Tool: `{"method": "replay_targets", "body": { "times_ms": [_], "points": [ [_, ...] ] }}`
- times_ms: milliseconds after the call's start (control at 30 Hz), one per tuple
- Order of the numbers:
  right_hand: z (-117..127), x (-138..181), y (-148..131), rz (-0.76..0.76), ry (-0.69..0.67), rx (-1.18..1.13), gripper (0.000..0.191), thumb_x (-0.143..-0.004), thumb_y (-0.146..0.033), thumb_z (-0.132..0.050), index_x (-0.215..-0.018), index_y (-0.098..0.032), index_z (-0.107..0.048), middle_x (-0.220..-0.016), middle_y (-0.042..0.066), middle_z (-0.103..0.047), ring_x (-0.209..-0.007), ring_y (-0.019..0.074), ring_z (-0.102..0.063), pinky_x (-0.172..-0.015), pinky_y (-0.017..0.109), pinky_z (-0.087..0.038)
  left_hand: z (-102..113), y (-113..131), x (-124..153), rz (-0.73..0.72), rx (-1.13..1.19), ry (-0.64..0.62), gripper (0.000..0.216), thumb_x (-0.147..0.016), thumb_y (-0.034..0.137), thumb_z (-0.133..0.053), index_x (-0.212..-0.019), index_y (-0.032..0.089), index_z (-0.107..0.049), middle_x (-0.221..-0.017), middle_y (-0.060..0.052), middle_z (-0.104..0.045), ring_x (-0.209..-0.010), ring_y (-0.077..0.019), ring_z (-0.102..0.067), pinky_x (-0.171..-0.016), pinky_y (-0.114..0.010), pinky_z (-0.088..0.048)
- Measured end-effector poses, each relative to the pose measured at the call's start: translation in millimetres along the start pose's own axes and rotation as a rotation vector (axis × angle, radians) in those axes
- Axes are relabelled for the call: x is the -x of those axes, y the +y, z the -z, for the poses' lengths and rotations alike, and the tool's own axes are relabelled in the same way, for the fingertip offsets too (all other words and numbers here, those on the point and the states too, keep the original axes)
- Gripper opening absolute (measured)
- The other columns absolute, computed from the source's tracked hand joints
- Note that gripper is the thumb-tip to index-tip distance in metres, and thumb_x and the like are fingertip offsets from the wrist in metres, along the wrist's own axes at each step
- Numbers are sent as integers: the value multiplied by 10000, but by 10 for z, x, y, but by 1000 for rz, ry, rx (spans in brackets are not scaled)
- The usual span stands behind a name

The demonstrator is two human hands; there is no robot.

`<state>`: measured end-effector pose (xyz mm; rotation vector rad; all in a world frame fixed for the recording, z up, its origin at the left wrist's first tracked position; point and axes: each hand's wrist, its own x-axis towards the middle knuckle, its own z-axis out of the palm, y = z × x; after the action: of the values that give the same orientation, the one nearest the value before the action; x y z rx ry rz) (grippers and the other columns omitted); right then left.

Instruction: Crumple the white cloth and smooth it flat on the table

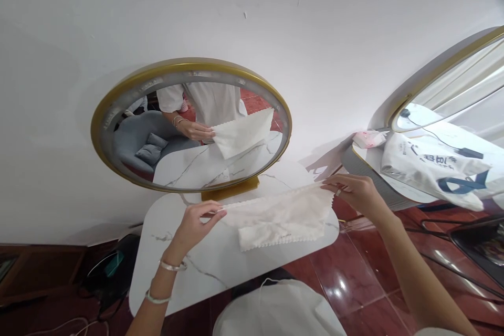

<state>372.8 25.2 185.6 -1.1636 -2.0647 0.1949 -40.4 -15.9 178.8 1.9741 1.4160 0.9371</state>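
A white cloth [283,219] with scalloped edges is stretched between my two hands above the white marbled table [165,247]. My left hand [199,223], with two bracelets at the wrist, pinches its upper left corner between thumb and fingers. At the upper right corner, my right hand [356,194] has its fingers closed on the edge; a ring shows on one finger. The lower part of the cloth hangs in loose folds towards me. Behind it, a round gold-rimmed mirror [192,173] reflects one hand and the cloth.
At the right, a second table [362,160] carries a white printed bag [429,163], a pink-and-white packet [369,139] and a black adapter [470,153] beneath another mirror [441,73]. A black bag [118,268] stands left of my table. The floor [354,273] is red tile.
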Motion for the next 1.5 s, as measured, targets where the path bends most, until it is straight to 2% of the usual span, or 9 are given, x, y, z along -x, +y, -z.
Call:
{"method": "replay_targets", "body": {
  "times_ms": [267,533,833,933,1033,1133,1267,1400,1500],
  "points": [
    [533,-68,-87,60,86,44,102,-856,-307,-620,-848,-271,-715,-849,-5,-723,-740,147,-678,-647,260,-560,79,386,-338,-93,118,211,181,-734,359,-713,-678,188,-687,-774,-36,-722,-728,-168,-688,-631,-263,-610],
    [797,37,-149,38,133,154,110,-828,-318,-635,-802,-253,-719,-816,-26,-719,-754,146,-678,-727,258,-559,220,827,-351,-238,-107,80,126,-816,233,-630,-700,193,-661,-839,-27,-727,-787,-153,-686,-716,-248,-580],
    [1125,222,-350,-101,7,0,165,-822,-457,-610,-843,-318,-697,-795,5,-708,-726,201,-680,-619,308,-578,306,920,-171,68,243,-118,159,-720,322,-731,-665,191,-661,-755,-23,-693,-666,-146,-655,-572,-234,-572],
    [1228,318,-409,-203,73,-112,232,-776,-547,-635,-899,-356,-681,-808,24,-700,-711,222,-673,-543,329,-564,325,933,-142,125,368,-159,213,-701,342,-742,-661,187,-601,-714,-13,-662,-611,-128,-621,-475,-203,-511],
    [1215,295,-277,-351,112,-144,345,-669,-576,-726,-916,-342,-673,-908,58,-693,-758,252,-663,-527,349,-548,231,879,-262,176,375,-119,259,-699,352,-742,-740,192,-542,-755,-9,-654,-661,-128,-624,-527,-204,-505],
    [966,113,85,-473,-69,-253,446,-712,-533,-706,-1086,-303,-628,-895,78,-699,-796,259,-659,-602,373,-547,-38,666,-525,180,233,-110,219,-764,353,-670,-826,196,-532,-757,-1,-642,-669,-125,-617,-571,-216,-500],
    [216,-128,806,-550,-386,-375,503,-788,-436,-614,-1233,-218,-526,-807,45,-689,-748,204,-656,-633,322,-526,-658,196,-876,74,-211,-91,9,-825,197,-546,-834,200,-545,-749,-1,-629,-690,-147,-617,-645,-261,-502],
    [-684,-127,1375,-579,-274,-259,295,-715,-305,-618,-982,-179,-620,-729,50,-685,-685,191,-649,-602,303,-518,-1333,-183,-920,-48,-488,-87,253,-857,52,-389,-974,182,-572,-998,-95,-646,-985,-220,-611,-828,-363,-498],
    [-1161,-2,1446,-593,-165,-194,276,-715,-259,-563,-979,-194,-610,-855,79,-695,-797,219,-647,-751,396,-520,-1721,-324,-687,-108,-492,-141,299,-856,37,-388,-1019,185,-590,-1183,-104,-600,-1172,-221,-529,-982,-391,-437]
  ]
}}
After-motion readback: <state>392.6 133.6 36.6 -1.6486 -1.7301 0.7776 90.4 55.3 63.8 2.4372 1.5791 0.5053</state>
